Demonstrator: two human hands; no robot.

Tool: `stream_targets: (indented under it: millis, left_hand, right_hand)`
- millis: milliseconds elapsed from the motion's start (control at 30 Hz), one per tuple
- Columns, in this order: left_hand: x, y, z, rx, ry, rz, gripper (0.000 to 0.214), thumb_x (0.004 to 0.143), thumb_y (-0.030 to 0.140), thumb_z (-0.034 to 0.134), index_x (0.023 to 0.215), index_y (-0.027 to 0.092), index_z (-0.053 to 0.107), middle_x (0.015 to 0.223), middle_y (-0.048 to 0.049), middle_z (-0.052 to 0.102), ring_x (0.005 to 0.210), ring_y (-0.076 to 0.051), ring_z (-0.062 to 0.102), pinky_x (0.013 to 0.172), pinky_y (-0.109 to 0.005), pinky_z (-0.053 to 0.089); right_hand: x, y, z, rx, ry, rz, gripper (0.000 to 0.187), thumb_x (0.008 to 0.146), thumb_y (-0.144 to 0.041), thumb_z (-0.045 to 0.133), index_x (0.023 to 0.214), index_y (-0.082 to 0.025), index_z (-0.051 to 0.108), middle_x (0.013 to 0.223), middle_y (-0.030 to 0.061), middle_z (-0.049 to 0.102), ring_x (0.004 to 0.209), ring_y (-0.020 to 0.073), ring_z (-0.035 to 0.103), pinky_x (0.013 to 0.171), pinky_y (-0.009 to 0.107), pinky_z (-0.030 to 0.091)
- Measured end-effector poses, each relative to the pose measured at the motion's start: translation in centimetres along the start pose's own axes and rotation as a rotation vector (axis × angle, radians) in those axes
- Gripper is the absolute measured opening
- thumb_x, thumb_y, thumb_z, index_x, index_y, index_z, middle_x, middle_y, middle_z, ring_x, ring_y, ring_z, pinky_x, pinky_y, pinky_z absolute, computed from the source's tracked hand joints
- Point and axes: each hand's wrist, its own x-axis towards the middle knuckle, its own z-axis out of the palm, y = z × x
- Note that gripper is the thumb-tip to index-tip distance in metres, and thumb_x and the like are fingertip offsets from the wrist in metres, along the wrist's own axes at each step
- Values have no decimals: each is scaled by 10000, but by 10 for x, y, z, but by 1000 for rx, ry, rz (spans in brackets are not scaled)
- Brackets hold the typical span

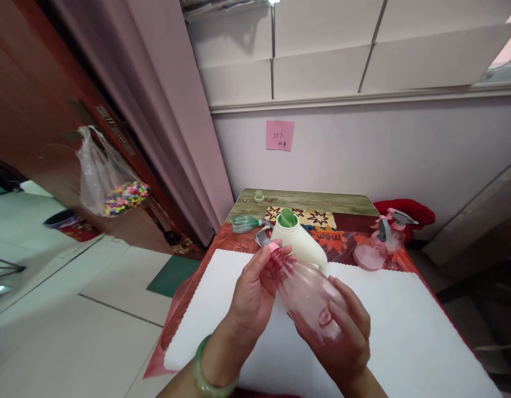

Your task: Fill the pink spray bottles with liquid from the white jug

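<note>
A clear pink spray bottle (pixel 305 293) is tilted between my two hands, above a white mat (pixel 396 337). My left hand (pixel 255 293) grips its neck at the pink collar, just under the grey spray head. My right hand (pixel 348 331) is wrapped around the bottle's base. The bottle looks empty. Right behind it stands a cream jug (pixel 300 243) with a green spout in its open mouth. To the left of the jug a green spray bottle (pixel 245 223) lies on its side.
A small green cap (pixel 259 196) sits at the table's back left. Pink spray bottles (pixel 371 254) with liquid stand at the back right. Behind the table is a wall with a pink note (pixel 279 136). At left, a plastic bag (pixel 114 182) of colourful bits hangs on a door.
</note>
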Motion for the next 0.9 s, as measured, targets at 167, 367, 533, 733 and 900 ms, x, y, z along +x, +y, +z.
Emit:
stream_targets:
  millis: [167,367,533,733,900]
  left_hand:
    - [-5,-3,5,9,-25,56,269,828,291,789,1051,142,769,1026,-112,795,915,-198,740,906,-325,548]
    - [-5,-6,5,12,-67,74,268,815,318,805,1023,152,769,1012,-114,794,962,-205,736,923,-332,535]
    - [-3,-2,1,119,-138,84,238,849,324,769,1003,144,753,1001,-137,789,985,-224,729,909,-334,526]
    - [-3,-6,-1,95,-164,138,251,850,354,765,1021,171,751,1068,-125,784,1070,-253,711,976,-392,511]
    - [-2,-5,-3,102,-275,187,216,873,353,741,1030,205,746,1077,-92,781,1110,-269,697,1033,-446,485]
  right_hand:
    - [-2,4,0,-19,1,-20,704,639,-214,950,1224,-218,558,1424,147,584,1206,294,664,861,430,668]
    - [-5,8,-2,-65,-6,-42,741,658,-255,942,1283,-227,545,1437,143,581,1197,303,672,863,449,672]
    - [-8,7,-3,-110,-42,-26,815,708,-284,907,1406,-246,487,1439,139,589,1187,307,682,862,445,675]
    - [-9,-5,1,20,-89,149,1037,653,-404,927,1518,-221,385,1405,184,603,1189,357,672,831,475,672]
    - [-9,-21,3,555,-167,734,983,652,-546,879,1453,-220,412,1354,189,638,1137,357,702,751,430,669]
